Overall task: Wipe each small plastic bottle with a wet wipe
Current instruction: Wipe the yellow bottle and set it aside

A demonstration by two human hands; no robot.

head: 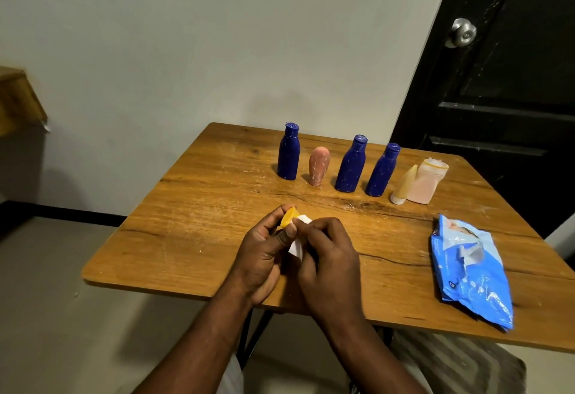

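At the far left a light wooden ledge (pixel 18 98) juts out from the pale grey wall (pixel 186 36). A black skirting strip (pixel 62 214) runs along the floor below it. The scratched, worn brown wooden surface (pixel 193 207) stands against that wall.

A row stands upright along its far side:
- a first dark blue plastic bottle (pixel 288 154)
- a small rounded pink bottle (pixel 318 166)
- a second dark blue bottle (pixel 351 165)
- a third dark blue bottle (pixel 382 171)
- a cream cone-shaped bottle (pixel 404 185)
- just beside it, a translucent pinkish bottle (pixel 426 182)

Nearer the front edge, well apart from the row, the left hand (pixel 264 256) grips a small yellow plastic bottle (pixel 287 218), its fingers (pixel 280 210) curled round it. The right hand (pixel 329 266) pinches a white wet wipe (pixel 297 246) against that bottle.

Further right, a crumpled blue wet-wipe pack (pixel 469 272) lies flat near the surface's right edge. Behind it stands a black panelled door (pixel 497 98) with a round silver knob (pixel 463 32).
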